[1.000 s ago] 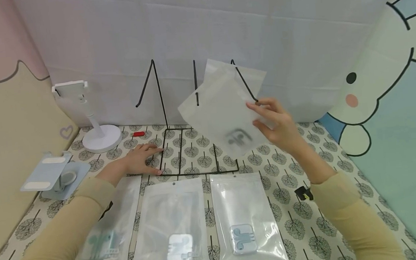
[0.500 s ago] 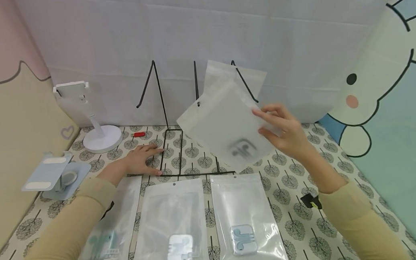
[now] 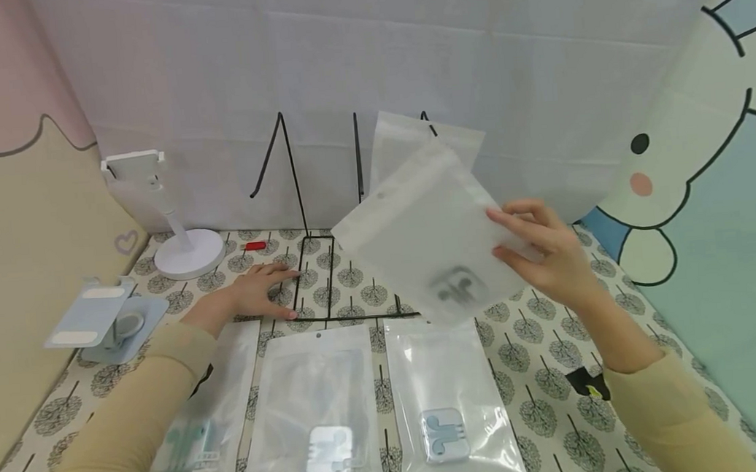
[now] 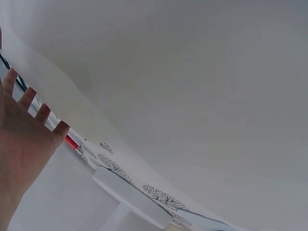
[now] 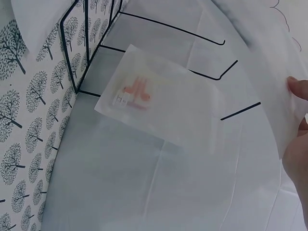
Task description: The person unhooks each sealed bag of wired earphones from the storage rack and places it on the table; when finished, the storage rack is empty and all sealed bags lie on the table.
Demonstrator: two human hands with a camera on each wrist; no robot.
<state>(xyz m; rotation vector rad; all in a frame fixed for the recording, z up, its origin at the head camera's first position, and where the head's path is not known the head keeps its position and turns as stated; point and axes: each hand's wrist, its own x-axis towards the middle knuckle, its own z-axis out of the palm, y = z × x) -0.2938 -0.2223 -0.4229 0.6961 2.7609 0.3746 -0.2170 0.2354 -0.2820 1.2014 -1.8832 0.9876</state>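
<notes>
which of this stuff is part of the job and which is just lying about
Likely job:
earphone pouch in the right hand
hanging pouch
three tabletop pouches
black wire rack

Apparently lying about:
white phone stand
light-blue folding stand
small red stick

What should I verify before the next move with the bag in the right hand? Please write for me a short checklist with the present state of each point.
1. Right hand grips held bag: ok, fingers and thumb at its right side.
2. Left hand at rack: ok, fingertips at the left side of the base.
3. Hanging bag on right hook: ok.
4. Tip of that hook visible in the head view: not ok, the held bag covers it.
5. Held bag free of that hook: cannot tell, the tip lines up with its edge in the right wrist view.
6. Left bag, middle bag and right bag lying apart: ok.
</notes>
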